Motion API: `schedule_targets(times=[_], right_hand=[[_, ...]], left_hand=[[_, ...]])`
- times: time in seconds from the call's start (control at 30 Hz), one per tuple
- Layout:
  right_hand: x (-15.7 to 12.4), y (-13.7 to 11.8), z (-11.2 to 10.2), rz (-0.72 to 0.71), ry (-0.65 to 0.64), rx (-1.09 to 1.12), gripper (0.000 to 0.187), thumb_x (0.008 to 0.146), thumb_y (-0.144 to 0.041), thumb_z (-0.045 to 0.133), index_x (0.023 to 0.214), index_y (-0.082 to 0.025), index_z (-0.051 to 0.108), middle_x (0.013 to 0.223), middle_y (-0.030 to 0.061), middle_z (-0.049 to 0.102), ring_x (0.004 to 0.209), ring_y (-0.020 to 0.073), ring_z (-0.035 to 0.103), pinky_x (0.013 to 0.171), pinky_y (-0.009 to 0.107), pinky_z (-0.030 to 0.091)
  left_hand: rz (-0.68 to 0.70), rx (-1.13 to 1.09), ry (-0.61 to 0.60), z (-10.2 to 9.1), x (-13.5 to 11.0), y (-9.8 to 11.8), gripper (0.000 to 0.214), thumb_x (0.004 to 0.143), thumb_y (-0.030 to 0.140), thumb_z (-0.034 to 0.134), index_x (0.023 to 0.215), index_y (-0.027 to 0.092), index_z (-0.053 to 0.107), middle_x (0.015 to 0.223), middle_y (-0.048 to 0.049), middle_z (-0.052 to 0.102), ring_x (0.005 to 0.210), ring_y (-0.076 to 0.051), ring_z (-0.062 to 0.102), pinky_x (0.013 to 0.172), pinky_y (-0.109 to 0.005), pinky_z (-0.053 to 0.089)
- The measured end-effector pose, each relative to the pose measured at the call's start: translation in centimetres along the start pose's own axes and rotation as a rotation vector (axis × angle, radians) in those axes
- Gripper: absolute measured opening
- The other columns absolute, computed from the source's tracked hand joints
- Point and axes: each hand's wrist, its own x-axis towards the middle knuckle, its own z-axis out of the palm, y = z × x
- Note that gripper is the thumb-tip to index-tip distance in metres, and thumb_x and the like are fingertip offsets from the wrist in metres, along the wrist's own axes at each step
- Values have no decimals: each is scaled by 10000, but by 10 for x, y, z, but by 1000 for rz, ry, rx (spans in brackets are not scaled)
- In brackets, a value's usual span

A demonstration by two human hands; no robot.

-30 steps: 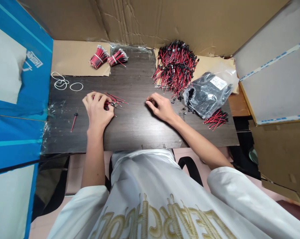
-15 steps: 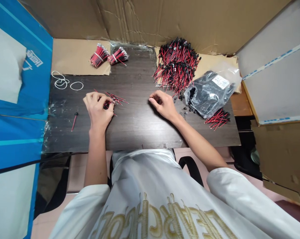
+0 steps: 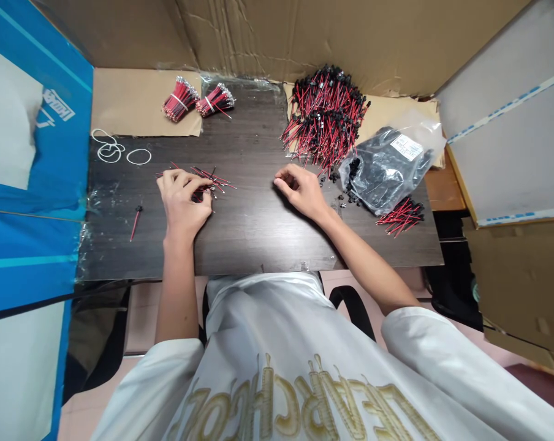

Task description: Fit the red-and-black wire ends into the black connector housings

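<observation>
Hands both down on dark tabletop [image 3: 254, 236]. Left hand [image 3: 184, 199], left of centre frame, fingers clenched on loose wires [image 3: 216, 179], red/black ends fanning right from the fingertips. Right hand [image 3: 302, 191], centre frame, fingers half-curled; can't tell if they pinch anything. Big wire pile [image 3: 325, 116] and plastic bag [image 3: 387, 168] upper right.
</observation>
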Motion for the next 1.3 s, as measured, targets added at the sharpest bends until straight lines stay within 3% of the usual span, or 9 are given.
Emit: schedule_targets(times=[0.27,0.57,0.7,0.9,1.1,1.3], right_hand=[[0,3,1,-9,-9,-11,369,1055,-555,548,968,-216,665,903,47,727,791,189,659,777,346,545],[0,2,1,33,-40,-23,421,1051,-609,521,961,-220,657,914,53,730,805,195,659,800,356,550],[0,1,0,43,-53,-13,465,1042,-655,502,962,-226,661,920,63,734,807,204,659,806,372,555],[1,0,0,69,-60,-4,512,1029,-700,487,955,-226,664,919,64,734,807,206,652,816,375,550],[1,1,0,38,-51,-4,503,1037,-675,487,952,-213,667,902,65,730,789,201,645,788,359,535],[1,1,-1,35,-51,-2,435,1040,-617,523,943,-216,663,899,60,733,794,200,648,783,359,538]], left_hand=[[-49,14,-7,-3,1,5,101,778,199,722,809,252,642,886,-43,723,1114,-324,605,1072,-547,381],[-11,36,59,-5,3,10,89,824,290,737,802,247,662,1015,-53,751,1151,-310,594,1065,-543,430],[-8,-26,159,-9,2,16,72,852,311,752,829,260,706,998,-52,739,1140,-291,607,1059,-521,463],[-151,-193,385,-13,2,19,120,951,370,691,925,263,737,990,-31,721,1053,-245,627,1075,-479,451],[-337,-495,504,-7,10,10,100,947,184,682,957,126,763,914,0,754,898,-146,682,895,-338,512],[-398,-718,539,-1,15,6,87,904,51,671,912,99,743,811,24,761,780,-123,760,791,-281,547]])
